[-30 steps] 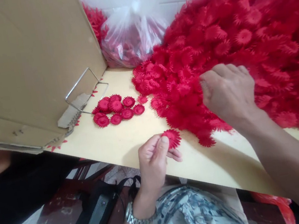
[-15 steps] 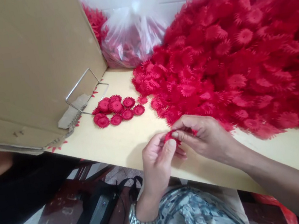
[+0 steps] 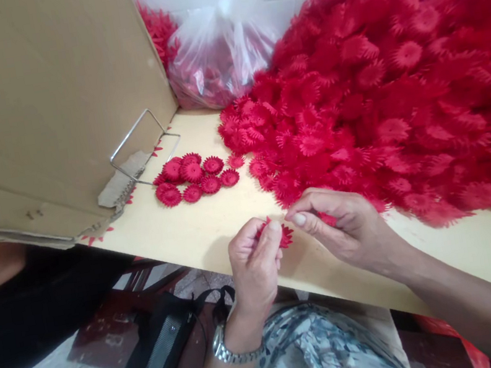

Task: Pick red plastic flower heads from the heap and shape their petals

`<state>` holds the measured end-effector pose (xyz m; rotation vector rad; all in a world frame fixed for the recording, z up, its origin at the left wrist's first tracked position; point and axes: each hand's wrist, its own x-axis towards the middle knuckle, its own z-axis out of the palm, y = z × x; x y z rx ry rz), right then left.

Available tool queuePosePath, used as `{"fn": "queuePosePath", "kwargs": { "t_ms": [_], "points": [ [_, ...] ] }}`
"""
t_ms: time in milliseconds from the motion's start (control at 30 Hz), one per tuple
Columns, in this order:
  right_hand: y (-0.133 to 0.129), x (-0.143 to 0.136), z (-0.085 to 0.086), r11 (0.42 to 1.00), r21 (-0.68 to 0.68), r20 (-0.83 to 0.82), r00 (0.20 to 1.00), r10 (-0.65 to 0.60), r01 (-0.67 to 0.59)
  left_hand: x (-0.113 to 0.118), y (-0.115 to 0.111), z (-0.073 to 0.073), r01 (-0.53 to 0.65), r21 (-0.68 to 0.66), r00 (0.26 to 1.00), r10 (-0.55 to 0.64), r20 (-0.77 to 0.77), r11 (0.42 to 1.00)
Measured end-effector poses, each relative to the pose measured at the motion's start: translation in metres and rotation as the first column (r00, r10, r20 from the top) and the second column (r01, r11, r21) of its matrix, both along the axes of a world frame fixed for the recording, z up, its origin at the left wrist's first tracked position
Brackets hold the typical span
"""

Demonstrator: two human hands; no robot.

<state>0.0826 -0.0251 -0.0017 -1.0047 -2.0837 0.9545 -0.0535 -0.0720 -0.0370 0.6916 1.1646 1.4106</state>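
My left hand (image 3: 256, 264), with a metal watch on its wrist, is closed around a red flower-shaped piece (image 3: 287, 236). The thumb presses on top, and the piece's toothed edge sticks out to the right. Just right of it, my right hand (image 3: 341, 224) has thumb and forefinger pinched together, apart from the piece. Whatever lies in that pinch is too small to make out. A bit of red shows among the right hand's curled fingers. Beyond the hands lies a small group of finished-looking red rosettes (image 3: 192, 171) on the pale yellow table (image 3: 179, 236).
A large heap of red toothed pieces (image 3: 383, 104) covers the table's right and back. Behind stands a tied clear plastic bag (image 3: 220, 62) of red pieces. A cardboard box (image 3: 48, 104) and a bent wire frame (image 3: 129, 140) are at left. Another person's dark clothing (image 3: 49, 305) shows lower left.
My right hand has come away from the red piece, slightly to the right. The left hand still grips the piece, whose toothed edge is now more exposed.
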Motion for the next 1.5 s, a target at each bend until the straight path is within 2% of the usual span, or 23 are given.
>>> {"fn": "queuePosePath", "kwargs": {
  "t_ms": [200,300,367,467,600,667,733,767,833,900,933,967,1000,1033,1100,1133,1200,1267,1400,1500],
  "points": [
    [0.005,-0.002,0.002,0.985,-0.089,-0.017,0.989,0.148,-0.149,0.002,0.000,-0.004,0.045,0.051,0.998,-0.043,-0.045,0.998],
    [0.009,0.000,0.002,0.976,-0.140,-0.032,0.986,0.164,-0.167,0.001,-0.003,-0.006,0.102,0.034,0.994,-0.100,-0.036,0.994],
    [0.009,0.001,0.002,0.985,-0.102,0.001,0.990,0.138,-0.137,-0.001,-0.005,-0.006,0.158,0.033,0.987,-0.157,-0.034,0.987],
    [0.007,0.000,0.001,0.997,0.076,0.073,0.997,0.016,-0.021,-0.002,-0.006,-0.005,0.203,0.049,0.979,-0.201,-0.038,0.978],
    [0.010,0.000,0.003,0.958,0.261,0.080,0.987,-0.141,0.116,-0.002,-0.006,-0.002,0.157,0.026,0.987,-0.156,-0.027,0.987],
    [0.021,0.005,0.006,0.902,0.342,0.040,0.955,-0.293,0.262,-0.002,-0.006,-0.001,0.114,0.003,0.993,-0.114,-0.010,0.994],
    [0.037,0.013,0.009,0.795,0.461,0.043,0.885,-0.463,0.393,-0.002,-0.005,0.000,0.104,-0.013,0.995,-0.104,0.013,0.995],
    [0.046,0.017,0.010,0.751,0.537,0.101,0.855,-0.509,0.384,-0.002,-0.004,0.000,0.115,-0.016,0.993,-0.114,0.029,0.993],
    [0.060,0.023,0.010,0.699,0.641,0.261,0.766,-0.587,0.317,-0.002,-0.002,0.002,0.142,-0.014,0.988,-0.141,0.070,0.990],
    [0.067,0.027,0.010,0.680,0.677,0.366,0.674,-0.642,0.280,-0.003,0.000,0.004,0.128,-0.012,0.986,-0.126,0.110,0.992],
    [0.067,0.027,0.010,0.679,0.677,0.375,0.660,-0.650,0.284,-0.004,0.002,0.005,0.114,-0.019,0.986,-0.111,0.124,0.993],
    [0.065,0.027,0.011,0.695,0.658,0.367,0.684,-0.631,0.289,-0.005,0.003,0.006,0.098,-0.029,0.987,-0.093,0.133,0.995],
    [0.060,0.025,0.012,0.729,0.622,0.338,0.741,-0.580,0.288,-0.006,0.003,0.007,0.086,-0.040,0.987,-0.079,0.138,0.996],
    [0.053,0.023,0.014,0.781,0.566,0.297,0.819,-0.492,0.264,-0.006,0.004,0.007,0.078,-0.050,0.988,-0.071,0.139,0.996],
    [0.038,0.016,0.017,0.911,0.390,0.219,0.947,-0.235,0.135,-0.007,0.004,0.006,0.076,-0.058,0.988,-0.067,0.138,0.995],
    [0.031,0.011,0.018,0.959,0.282,0.193,0.976,-0.099,0.042,-0.006,0.004,0.006,0.079,-0.056,0.988,-0.071,0.136,0.995],
    [0.019,0.003,0.016,0.989,0.102,0.173,0.981,0.085,-0.104,-0.004,0.004,0.005,0.087,-0.043,0.987,-0.081,0.138,0.995],
    [0.013,-0.003,0.011,0.992,0.050,0.191,0.976,0.107,-0.119,-0.002,0.003,0.004,0.092,-0.025,0.984,-0.087,0.155,0.995],
    [0.008,-0.007,0.003,0.977,0.212,0.217,0.976,-0.022,-0.025,0.003,0.001,0.004,0.094,-0.003,0.974,-0.092,0.209,0.996],
    [0.005,-0.008,0.003,0.968,0.252,0.197,0.979,-0.055,0.004,0.006,0.001,0.003,0.058,-0.022,0.976,-0.052,0.213,0.998]
  ]
}}
